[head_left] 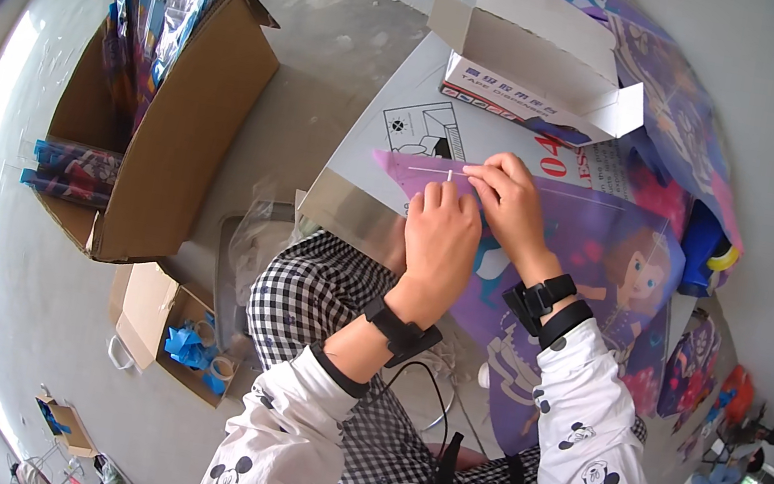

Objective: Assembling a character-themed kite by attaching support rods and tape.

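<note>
A purple fabric sheet (599, 245) printed with cartoon figures lies across a pale carton and hangs over my lap. Its pointed corner is at the far left, and a thin pale line runs along its far edge. My left hand (440, 240) is closed at this edge, its fingertips at a small white strip (450, 176). Just right of it, my right hand (512, 201) pinches the same edge between thumb and forefinger. The pale carton (370, 158) serves as a work surface under the sheet.
An open white box (539, 48) stands at the far side of the carton. To its right is a blue and yellow tape dispenser (704, 257). On the left, a tall cardboard box (187, 129) holds several plastic-wrapped packs; a small box (187, 352) contains blue scraps and rolls.
</note>
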